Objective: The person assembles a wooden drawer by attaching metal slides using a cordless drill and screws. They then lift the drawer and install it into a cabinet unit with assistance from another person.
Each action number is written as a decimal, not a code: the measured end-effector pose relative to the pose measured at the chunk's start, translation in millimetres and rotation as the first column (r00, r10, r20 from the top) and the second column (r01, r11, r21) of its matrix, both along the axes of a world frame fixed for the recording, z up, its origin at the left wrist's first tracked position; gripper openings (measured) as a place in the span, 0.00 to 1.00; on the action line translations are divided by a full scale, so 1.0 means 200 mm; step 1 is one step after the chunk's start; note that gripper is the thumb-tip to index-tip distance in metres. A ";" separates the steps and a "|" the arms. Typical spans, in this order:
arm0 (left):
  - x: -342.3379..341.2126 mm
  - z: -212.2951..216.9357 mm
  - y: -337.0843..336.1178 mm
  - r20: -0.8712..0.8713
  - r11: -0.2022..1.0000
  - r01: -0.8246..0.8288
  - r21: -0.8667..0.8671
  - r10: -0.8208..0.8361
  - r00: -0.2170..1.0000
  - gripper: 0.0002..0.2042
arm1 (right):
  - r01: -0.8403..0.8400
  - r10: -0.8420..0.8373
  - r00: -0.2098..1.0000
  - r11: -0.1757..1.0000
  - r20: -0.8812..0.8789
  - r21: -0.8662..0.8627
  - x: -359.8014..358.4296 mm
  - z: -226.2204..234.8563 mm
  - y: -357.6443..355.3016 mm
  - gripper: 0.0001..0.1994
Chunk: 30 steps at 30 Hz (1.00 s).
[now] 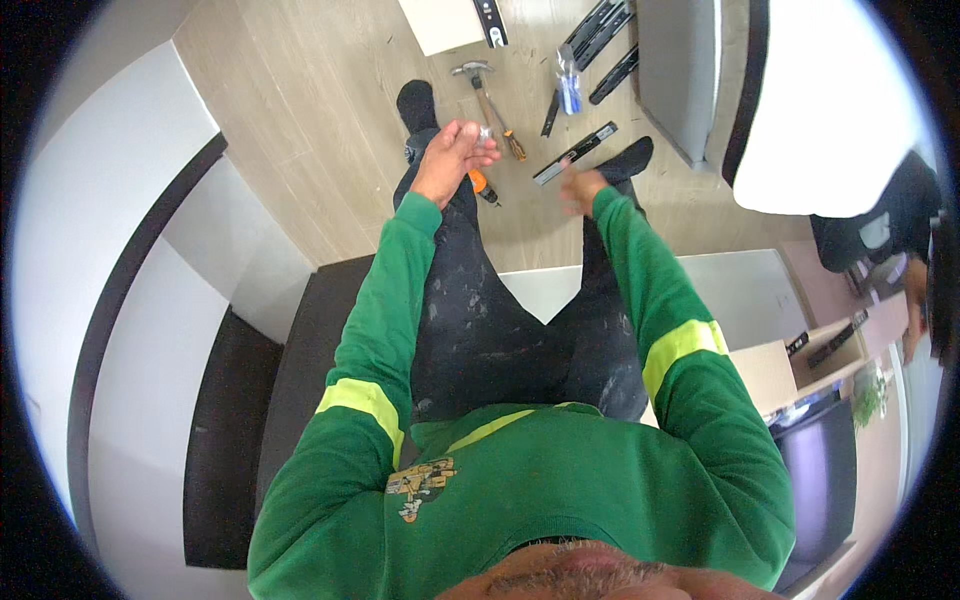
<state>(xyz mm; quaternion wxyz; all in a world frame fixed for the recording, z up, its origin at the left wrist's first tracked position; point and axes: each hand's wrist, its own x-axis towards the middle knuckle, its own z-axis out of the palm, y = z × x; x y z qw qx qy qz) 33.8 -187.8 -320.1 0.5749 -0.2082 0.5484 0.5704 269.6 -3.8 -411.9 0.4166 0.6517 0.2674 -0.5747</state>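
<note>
My left hand (447, 166) is palm up with its fingers curled around a small shiny, silvery thing (486, 133) too small to name. Blurred by motion, my right hand (580, 188) hovers beside the near end of a black and silver drawer slide (588, 146) on the floor. Its fingers are smeared, so I cannot tell whether they hold anything. Past my left hand lie a claw hammer (473, 69) and a screwdriver (514, 146) with an orange and black handle. An orange and black power tool (479, 182) shows partly beneath my left hand.
Several black drawer slides (598, 32) and a blue item in clear plastic (569, 92) lie farther off. A pale panel (440, 24) bears another slide. Grey upholstered furniture (678, 75) stands right. Drawer boxes (765, 377) and another person's hand (914, 300) appear at far right.
</note>
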 end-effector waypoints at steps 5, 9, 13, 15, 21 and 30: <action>-0.09 0.25 -0.14 -0.257 0.922 0.385 -0.035 -0.380 0.888 0.13 | 0.048 0.057 0.893 0.974 -0.447 0.221 -0.27 0.80 -0.26 0.33; -0.13 0.61 -0.13 -0.258 0.917 0.374 0.141 -0.331 0.908 0.13 | 0.247 -0.022 0.800 0.923 -0.599 0.296 -0.62 1.34 -0.43 0.30; -0.28 0.95 -0.28 -0.296 0.876 0.469 0.110 -0.422 0.857 0.14 | 0.397 -0.089 0.714 0.869 -0.694 0.297 -0.76 1.55 -0.65 0.16; -0.35 1.00 -0.39 -0.301 0.844 0.522 0.120 -0.470 0.830 0.14 | 0.437 -0.119 0.712 0.847 -0.692 0.304 -0.82 1.61 -0.76 0.08; -0.46 1.12 -0.57 -0.223 0.722 0.665 0.192 -0.628 0.746 0.14 | 0.557 -0.309 0.736 0.783 -0.602 0.278 -0.84 1.79 -1.00 0.07; -0.52 1.14 -0.59 -0.081 0.793 0.555 0.251 -0.554 0.828 0.12 | 0.874 -0.580 0.486 0.341 -0.654 0.347 -0.91 1.86 -1.20 0.12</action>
